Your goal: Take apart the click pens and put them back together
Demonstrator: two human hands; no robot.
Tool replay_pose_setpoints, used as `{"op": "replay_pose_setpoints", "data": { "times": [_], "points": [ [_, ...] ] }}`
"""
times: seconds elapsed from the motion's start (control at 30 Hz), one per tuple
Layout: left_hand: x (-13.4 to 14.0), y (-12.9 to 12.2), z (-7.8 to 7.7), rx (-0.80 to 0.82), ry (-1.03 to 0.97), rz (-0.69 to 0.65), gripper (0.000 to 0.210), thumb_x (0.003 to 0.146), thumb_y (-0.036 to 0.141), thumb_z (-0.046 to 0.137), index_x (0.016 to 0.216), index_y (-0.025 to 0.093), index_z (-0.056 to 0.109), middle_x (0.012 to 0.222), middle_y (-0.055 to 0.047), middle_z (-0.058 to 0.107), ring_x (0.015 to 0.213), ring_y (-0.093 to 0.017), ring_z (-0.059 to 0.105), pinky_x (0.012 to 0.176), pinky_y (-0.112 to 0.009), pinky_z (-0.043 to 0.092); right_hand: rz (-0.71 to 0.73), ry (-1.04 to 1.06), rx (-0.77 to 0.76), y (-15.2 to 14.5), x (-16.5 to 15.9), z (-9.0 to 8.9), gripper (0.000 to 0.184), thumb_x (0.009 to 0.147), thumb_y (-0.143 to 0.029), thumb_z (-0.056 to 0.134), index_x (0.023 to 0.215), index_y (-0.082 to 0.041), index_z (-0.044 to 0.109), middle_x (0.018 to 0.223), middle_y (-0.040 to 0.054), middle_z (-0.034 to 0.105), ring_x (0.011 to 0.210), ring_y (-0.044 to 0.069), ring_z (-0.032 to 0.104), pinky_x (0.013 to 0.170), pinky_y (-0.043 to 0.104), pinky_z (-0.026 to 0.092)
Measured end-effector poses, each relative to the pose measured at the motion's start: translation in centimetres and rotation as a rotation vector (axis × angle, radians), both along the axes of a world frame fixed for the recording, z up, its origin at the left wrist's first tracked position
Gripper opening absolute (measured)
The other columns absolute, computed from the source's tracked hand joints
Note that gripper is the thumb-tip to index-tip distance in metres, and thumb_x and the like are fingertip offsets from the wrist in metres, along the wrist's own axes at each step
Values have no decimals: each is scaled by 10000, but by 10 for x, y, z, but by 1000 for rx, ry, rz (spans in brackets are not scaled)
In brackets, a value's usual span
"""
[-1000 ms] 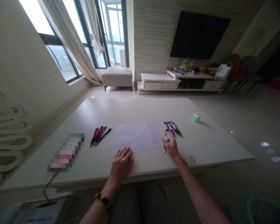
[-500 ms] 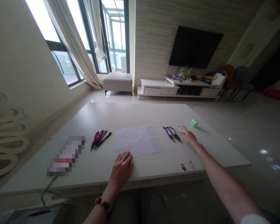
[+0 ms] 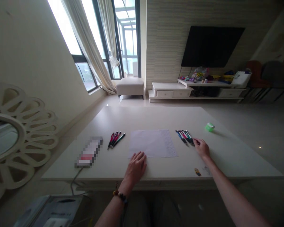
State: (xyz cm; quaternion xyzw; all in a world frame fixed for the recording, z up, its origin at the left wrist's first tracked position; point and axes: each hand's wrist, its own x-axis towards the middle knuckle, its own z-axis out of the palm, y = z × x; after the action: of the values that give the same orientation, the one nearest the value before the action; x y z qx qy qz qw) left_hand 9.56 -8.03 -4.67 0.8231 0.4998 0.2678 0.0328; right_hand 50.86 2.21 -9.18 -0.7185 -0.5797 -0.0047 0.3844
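Observation:
My left hand [image 3: 136, 165] lies palm down at the near edge of a white sheet of paper [image 3: 151, 143], fingers stretched over its border. My right hand [image 3: 202, 148] rests on the table at the right end of a row of pens [image 3: 183, 137]. Its fingers are pinched together at the lower end of the outermost pen [image 3: 190, 138], partly covering it. The pens in this row lie slanted side by side. Left of the paper is another group of pens [image 3: 115, 139], mostly red and black, with one dark green pen at its right side.
A green and white small box [image 3: 210, 127] stands at the right of the white table [image 3: 153, 116]. A phone-like blurred device [image 3: 89, 153] with a cable lies left. Near the front edge are a yellow-and-dark sticker [image 3: 198, 172] and a clear small piece [image 3: 206, 170].
My right hand has come nearer to me, from beside the row's far end to its near end. The white pen it held now seems to lie along the row. My left hand stays on the paper.

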Motion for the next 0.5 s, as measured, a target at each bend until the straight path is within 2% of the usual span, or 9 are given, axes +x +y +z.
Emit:
{"op": "replay_pose_setpoints", "data": {
  "times": [0.1, 0.23, 0.33, 0.5],
  "points": [
    [-2, 1, 2, 35, -42, 48, 315, 827, 209, 456, 1121, 230, 567, 1177, -67, 574, 1125, -188, 495, 973, -402, 387, -85, 56, 51, -14, -1, -4, 450, 786, -408, 386, 921, -90, 675, 824, 138, 635, 684, 210, 545, 662, 308, 408],
    [-24, 21, 17, 96, -75, 367, 252, 855, 244, 429, 1040, 211, 597, 969, -66, 629, 910, -186, 574, 814, -352, 453, -120, 99, 57, -37, -4, -10, 429, 766, -405, 387, 873, -108, 677, 799, 132, 630, 675, 219, 535, 649, 315, 400],
    [-55, 45, 35, 95, 4, 578, 228, 850, 263, 447, 996, 185, 603, 964, -83, 618, 905, -215, 568, 793, -353, 446, -105, 127, 70, -51, -8, -10, 415, 757, -397, 389, 859, -110, 670, 809, 135, 631, 693, 223, 543, 654, 310, 404],
    [-87, 72, 50, -83, 87, 752, 218, 825, 243, 502, 1016, 186, 590, 1034, -102, 598, 929, -221, 566, 766, -322, 458, -186, 182, 53, -53, -13, -5, 395, 746, -373, 383, 853, -119, 666, 820, 133, 632, 701, 226, 545, 658, 312, 397]
  ]
}}
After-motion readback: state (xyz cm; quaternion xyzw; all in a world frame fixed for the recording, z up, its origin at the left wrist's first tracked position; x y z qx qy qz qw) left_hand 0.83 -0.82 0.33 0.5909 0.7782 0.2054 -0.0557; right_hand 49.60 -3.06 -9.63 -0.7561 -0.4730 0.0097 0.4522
